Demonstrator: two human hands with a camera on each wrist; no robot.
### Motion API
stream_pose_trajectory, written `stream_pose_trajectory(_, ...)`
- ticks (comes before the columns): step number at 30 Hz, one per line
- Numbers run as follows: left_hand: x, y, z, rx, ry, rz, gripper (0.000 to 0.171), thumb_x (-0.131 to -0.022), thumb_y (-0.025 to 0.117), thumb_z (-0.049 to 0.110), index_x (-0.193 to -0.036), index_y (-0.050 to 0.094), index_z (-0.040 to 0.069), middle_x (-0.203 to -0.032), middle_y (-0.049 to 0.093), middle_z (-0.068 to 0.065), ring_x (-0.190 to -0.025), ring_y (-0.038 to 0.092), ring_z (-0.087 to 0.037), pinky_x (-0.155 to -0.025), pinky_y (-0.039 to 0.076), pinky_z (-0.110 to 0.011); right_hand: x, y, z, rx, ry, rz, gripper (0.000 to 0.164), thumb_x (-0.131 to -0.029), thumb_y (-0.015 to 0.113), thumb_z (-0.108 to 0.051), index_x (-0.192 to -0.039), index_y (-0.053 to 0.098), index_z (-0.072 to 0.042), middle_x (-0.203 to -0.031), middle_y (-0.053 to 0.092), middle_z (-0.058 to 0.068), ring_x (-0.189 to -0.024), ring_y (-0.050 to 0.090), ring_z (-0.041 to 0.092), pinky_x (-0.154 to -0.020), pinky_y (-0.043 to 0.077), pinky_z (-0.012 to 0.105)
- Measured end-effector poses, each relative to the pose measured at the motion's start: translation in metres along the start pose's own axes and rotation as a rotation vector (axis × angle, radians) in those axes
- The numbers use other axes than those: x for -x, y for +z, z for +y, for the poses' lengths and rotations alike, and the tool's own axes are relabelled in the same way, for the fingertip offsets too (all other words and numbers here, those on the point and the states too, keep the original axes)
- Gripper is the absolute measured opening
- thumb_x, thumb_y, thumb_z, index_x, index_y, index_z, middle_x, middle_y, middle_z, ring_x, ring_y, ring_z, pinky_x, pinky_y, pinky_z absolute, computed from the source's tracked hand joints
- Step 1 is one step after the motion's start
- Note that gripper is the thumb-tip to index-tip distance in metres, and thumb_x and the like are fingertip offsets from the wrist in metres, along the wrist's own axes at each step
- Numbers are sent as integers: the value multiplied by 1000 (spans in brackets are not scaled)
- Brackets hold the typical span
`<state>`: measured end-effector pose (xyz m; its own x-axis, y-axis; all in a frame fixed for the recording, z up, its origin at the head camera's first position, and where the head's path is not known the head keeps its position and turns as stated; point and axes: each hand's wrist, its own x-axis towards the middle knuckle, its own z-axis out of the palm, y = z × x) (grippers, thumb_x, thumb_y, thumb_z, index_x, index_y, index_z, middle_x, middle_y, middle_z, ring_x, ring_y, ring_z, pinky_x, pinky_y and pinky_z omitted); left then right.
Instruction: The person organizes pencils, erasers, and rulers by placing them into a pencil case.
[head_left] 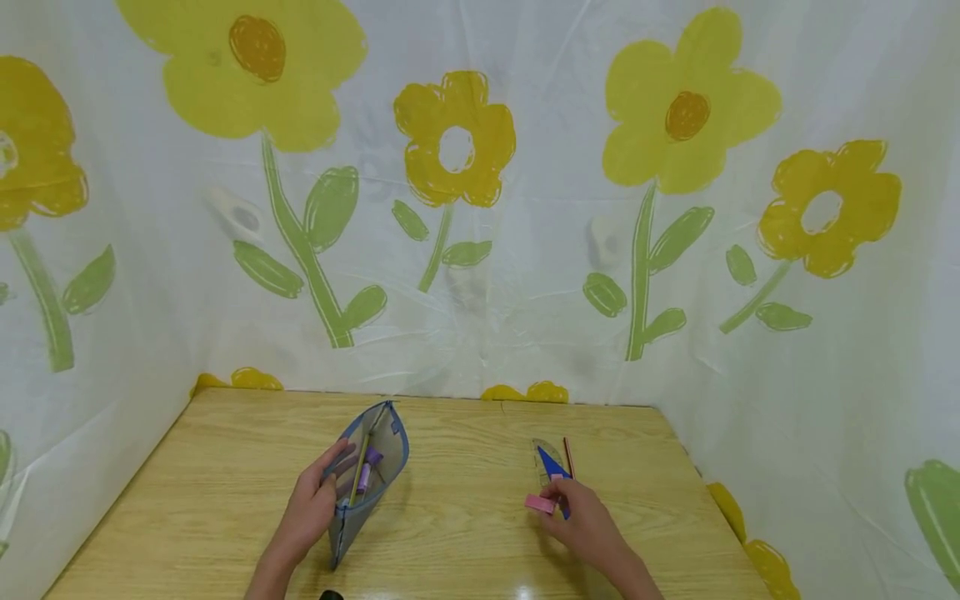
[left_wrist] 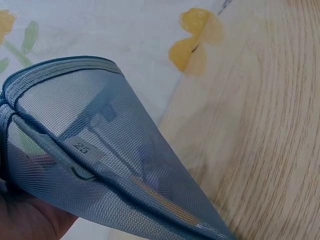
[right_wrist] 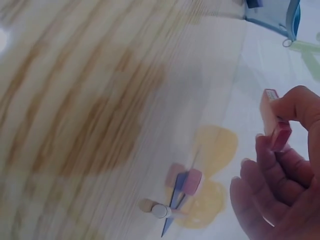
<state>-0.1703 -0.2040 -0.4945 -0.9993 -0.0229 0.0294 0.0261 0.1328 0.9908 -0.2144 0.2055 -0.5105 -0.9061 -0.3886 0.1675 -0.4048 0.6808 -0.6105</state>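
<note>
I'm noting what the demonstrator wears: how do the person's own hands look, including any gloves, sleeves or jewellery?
The left hand and right hand are both bare, with no glove, ring or watch visible. No sleeve or cuff shows in the head view. In the right wrist view, the fingers have rounded tips.

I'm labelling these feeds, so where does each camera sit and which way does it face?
Head: worn on the head, facing forward and down at the table and flowered cloth; left hand and right hand both show, with forearms.
Left wrist: worn on the left wrist, facing the mesh pouch; part of the left hand shows at lower left.
Right wrist: worn on the right wrist, facing the pink block pinched in the right hand, which shows at right.
Shared: head and right wrist views both show the pink block.
</note>
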Motion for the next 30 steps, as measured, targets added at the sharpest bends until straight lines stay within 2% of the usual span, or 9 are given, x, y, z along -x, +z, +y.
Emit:
stream_pose_trajectory(6, 0, 0, 0, -12, -5, 6, 58, -100, 18, -8, -158, 19, -8, -161, 28, -30, -147, 32, -47, -114, 41, -53, -1, 6, -2, -2, -42, 25, 19, -88, 77, -10, -100, 66, -19, -91, 61, -12, -77, 52, 6, -64, 47, 20)
stream_pose_trajectory(12, -1, 0, -2, -2, 5, 1, 58, -100, 18, -8, -158, 19, -8, -161, 27, -30, -148, 32, -46, -114, 40, -53, -3, 11, -5, -3, -120, 66, 21, -88, 77, -9, -103, 66, -17, -93, 61, -12, -79, 52, 3, -66, 51, 21)
stream_pose_trajectory(20, -1, -2, -5, -7, 6, 9, 58, -100, 19, -9, -158, 20, -8, -161, 28, -30, -147, 33, -46, -114, 42, -53, -8, 19, -11, -16, -91, 2, 15, -91, 75, -14, -102, 67, -20, -93, 63, -12, -82, 53, 5, -67, 51, 22)
stream_pose_trajectory(30, -1, -2, -3, -4, 3, 17, 59, -99, 19, -9, -158, 20, -7, -161, 28, -29, -147, 33, -46, -113, 43, -51, -17, 26, -19, -10, -110, -17, 17, -89, 77, -15, -101, 68, -22, -93, 65, -15, -83, 58, 7, -69, 53, 22)
